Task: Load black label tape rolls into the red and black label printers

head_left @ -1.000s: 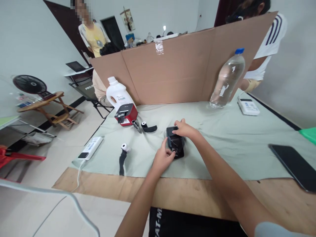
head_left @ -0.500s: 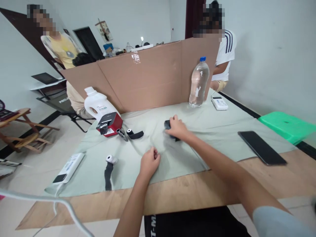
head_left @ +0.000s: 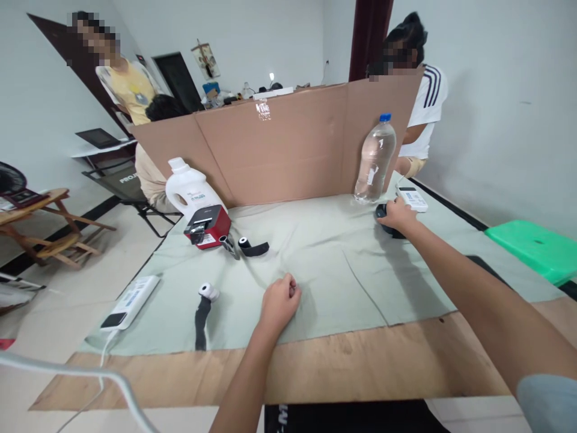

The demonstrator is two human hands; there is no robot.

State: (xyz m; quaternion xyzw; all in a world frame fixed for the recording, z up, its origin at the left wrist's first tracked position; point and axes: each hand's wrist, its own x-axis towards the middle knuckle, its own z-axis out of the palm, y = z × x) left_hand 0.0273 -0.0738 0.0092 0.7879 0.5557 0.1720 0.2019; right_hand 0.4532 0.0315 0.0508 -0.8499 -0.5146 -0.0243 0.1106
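My right hand (head_left: 397, 214) reaches to the far right of the table and is closed over a small black device (head_left: 386, 219), close to the clear water bottle (head_left: 374, 161) and a white power strip (head_left: 412, 198). My left hand (head_left: 280, 299) rests on the pale green cloth (head_left: 324, 258) near the front edge, curled into a loose fist with nothing visible in it. A red and black label printer (head_left: 207, 227) stands at the back left, with a small black-tape roll (head_left: 252, 246) beside it. Another white roll with a black strip (head_left: 204, 304) lies left of my left hand.
A cardboard screen (head_left: 288, 150) runs along the table's far side, with people behind it. A white jug (head_left: 189, 189) stands at the back left, a second white power strip (head_left: 130, 302) at the left edge. A green stool (head_left: 536, 246) and a dark phone sit to the right.
My right hand has carried the black device from the table's middle to the far right, by the bottle. My left hand let go of it and came to rest as a fist.
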